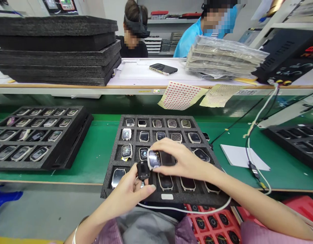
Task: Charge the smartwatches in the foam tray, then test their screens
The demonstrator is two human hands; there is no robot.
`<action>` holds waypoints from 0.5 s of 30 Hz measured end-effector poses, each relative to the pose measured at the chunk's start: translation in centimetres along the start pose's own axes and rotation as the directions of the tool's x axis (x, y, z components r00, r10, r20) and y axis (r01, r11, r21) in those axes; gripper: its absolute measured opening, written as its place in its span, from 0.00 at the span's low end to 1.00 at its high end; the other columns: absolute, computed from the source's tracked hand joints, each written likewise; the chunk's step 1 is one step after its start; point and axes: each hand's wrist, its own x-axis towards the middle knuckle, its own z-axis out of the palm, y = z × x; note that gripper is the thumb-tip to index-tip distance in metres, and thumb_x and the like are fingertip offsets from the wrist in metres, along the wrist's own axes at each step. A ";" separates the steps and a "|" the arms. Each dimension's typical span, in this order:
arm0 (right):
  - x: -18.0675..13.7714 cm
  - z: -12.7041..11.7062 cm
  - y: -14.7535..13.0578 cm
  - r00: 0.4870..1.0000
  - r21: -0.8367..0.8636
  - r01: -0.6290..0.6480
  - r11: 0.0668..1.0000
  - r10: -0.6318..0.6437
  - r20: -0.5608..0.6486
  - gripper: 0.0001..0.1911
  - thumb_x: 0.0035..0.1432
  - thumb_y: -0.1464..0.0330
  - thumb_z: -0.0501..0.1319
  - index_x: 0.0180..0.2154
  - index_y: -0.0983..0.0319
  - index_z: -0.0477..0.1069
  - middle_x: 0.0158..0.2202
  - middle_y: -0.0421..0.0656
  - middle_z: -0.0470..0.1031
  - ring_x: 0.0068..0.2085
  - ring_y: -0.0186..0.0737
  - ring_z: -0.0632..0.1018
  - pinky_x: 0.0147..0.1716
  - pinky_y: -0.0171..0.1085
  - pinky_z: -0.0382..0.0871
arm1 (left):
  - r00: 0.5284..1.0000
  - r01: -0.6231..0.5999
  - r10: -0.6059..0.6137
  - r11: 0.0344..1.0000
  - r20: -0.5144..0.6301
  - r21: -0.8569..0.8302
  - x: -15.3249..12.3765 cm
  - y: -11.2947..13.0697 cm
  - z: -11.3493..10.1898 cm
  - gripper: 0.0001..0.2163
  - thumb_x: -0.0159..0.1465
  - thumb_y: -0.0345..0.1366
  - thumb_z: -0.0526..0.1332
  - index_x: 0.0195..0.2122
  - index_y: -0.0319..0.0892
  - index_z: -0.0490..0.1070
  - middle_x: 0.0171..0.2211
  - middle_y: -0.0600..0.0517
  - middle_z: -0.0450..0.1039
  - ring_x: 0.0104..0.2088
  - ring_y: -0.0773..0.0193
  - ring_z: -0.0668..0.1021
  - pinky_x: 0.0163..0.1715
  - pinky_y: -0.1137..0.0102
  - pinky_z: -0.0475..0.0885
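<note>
My right hand [179,157] pinches a square smartwatch body with a glossy face [154,159] above the black foam tray [107,189]. My left hand [128,191] grips a small black square watch part [143,170], which sits right against that glossy watch. Both hands are over the tray's lower left slots. Several square smartwatch bodies [126,134] lie in the tray's rows, and my right forearm hides some of them. A white cable [187,210] runs along the tray's front edge, just under my right arm.
A second loaded foam tray [78,113] sits on the green bench mat [95,159] to the left, and a third [286,142] at the right. Sticker sheets [181,95] hang from the shelf edge. Two co-workers [132,34] sit beyond the shelf.
</note>
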 end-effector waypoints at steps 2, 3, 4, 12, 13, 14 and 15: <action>-0.5 -0.6 1.2 0.994 -0.068 -0.105 0.992 0.104 -0.012 0.20 0.54 0.65 0.67 0.47 0.65 0.69 0.46 0.49 0.70 0.48 0.46 0.71 0.50 0.45 0.66 | 1.000 0.017 -0.017 1.000 0.019 0.003 -0.1 -0.1 0.1 0.14 0.63 0.39 0.61 0.48 0.44 0.63 0.31 0.57 0.63 0.23 0.72 0.60 0.23 0.76 0.57; -0.9 -0.8 1.7 0.990 -0.119 -0.143 0.983 0.143 -0.003 0.20 0.54 0.65 0.67 0.47 0.66 0.70 0.46 0.50 0.69 0.49 0.47 0.71 0.50 0.46 0.66 | 0.999 0.025 -0.026 1.000 0.025 0.009 -0.1 -0.1 0.1 0.14 0.63 0.39 0.60 0.48 0.44 0.63 0.30 0.57 0.63 0.23 0.72 0.59 0.23 0.76 0.57; -1.3 -1.0 2.0 0.986 -0.170 -0.163 0.972 0.168 0.017 0.21 0.54 0.66 0.67 0.48 0.66 0.70 0.47 0.51 0.69 0.49 0.49 0.71 0.50 0.47 0.66 | 0.999 0.038 -0.038 0.999 0.028 0.018 -0.1 -0.1 0.2 0.15 0.63 0.39 0.60 0.49 0.44 0.62 0.30 0.57 0.63 0.23 0.72 0.59 0.23 0.76 0.56; -4.2 -4.4 1.6 0.953 -0.502 -0.148 0.852 0.258 0.158 0.11 0.58 0.68 0.63 0.43 0.65 0.73 0.41 0.50 0.74 0.44 0.50 0.74 0.44 0.47 0.67 | 0.999 0.047 -0.046 0.998 0.022 -0.045 -0.4 0.9 0.8 0.13 0.63 0.41 0.60 0.48 0.43 0.66 0.31 0.54 0.67 0.29 0.67 0.67 0.30 0.74 0.63; -4.4 -4.5 1.7 0.938 -0.535 -0.152 0.831 0.291 0.187 0.10 0.57 0.69 0.64 0.41 0.66 0.74 0.39 0.50 0.75 0.42 0.50 0.75 0.42 0.47 0.68 | 0.999 0.039 -0.038 0.996 0.016 -0.081 -0.4 1.0 1.0 0.14 0.63 0.41 0.61 0.48 0.44 0.67 0.32 0.53 0.67 0.30 0.66 0.68 0.31 0.74 0.64; -4.6 -4.4 1.8 0.926 -0.558 -0.155 0.815 0.317 0.206 0.10 0.56 0.70 0.65 0.41 0.66 0.74 0.38 0.50 0.75 0.41 0.50 0.75 0.41 0.46 0.69 | 0.999 0.035 -0.033 0.992 0.015 -0.118 -0.4 1.1 1.3 0.14 0.63 0.42 0.61 0.49 0.44 0.67 0.33 0.52 0.68 0.31 0.66 0.68 0.31 0.73 0.65; -4.8 -4.2 1.9 0.921 -0.569 -0.159 0.807 0.329 0.209 0.11 0.55 0.70 0.66 0.41 0.67 0.74 0.39 0.50 0.75 0.41 0.51 0.75 0.41 0.46 0.69 | 0.999 0.029 -0.026 0.988 0.020 -0.149 -0.3 1.2 1.7 0.15 0.63 0.42 0.61 0.49 0.44 0.67 0.33 0.52 0.68 0.31 0.66 0.68 0.31 0.73 0.65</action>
